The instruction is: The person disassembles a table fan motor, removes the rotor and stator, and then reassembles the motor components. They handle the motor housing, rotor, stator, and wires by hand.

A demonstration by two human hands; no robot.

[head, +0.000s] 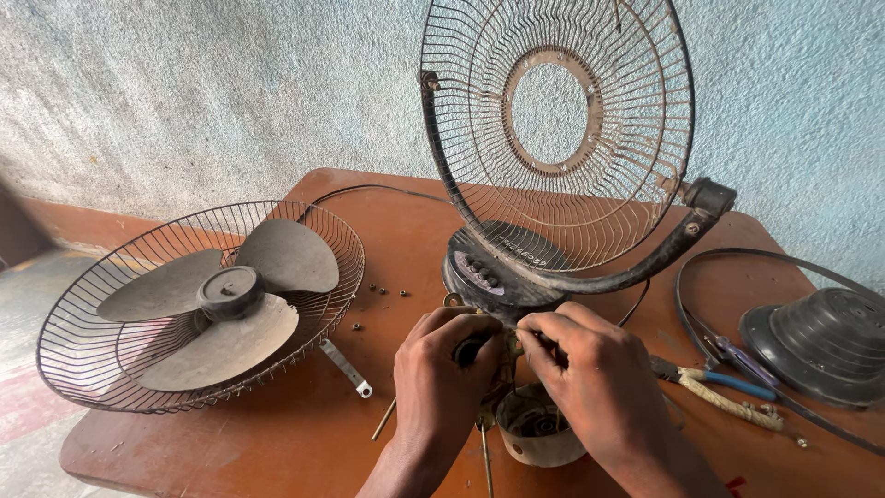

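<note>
My left hand (438, 373) and my right hand (590, 373) are closed together over a small dark part (470, 350) at the front of a black fan base (493, 272). What the fingers pinch is mostly hidden. Below them sits a round metal motor housing (535, 429). The rear wire guard (558, 129) stands upright on the base, tilted back against the wall.
A front wire guard (198, 304) holding the grey fan blade (221, 295) lies at the left. Loose nuts (387, 291) and a metal bracket (346, 367) lie on the brown table (396, 231). Pliers (714, 378), a black ring band (687, 309) and a black motor cover (820, 341) are at the right.
</note>
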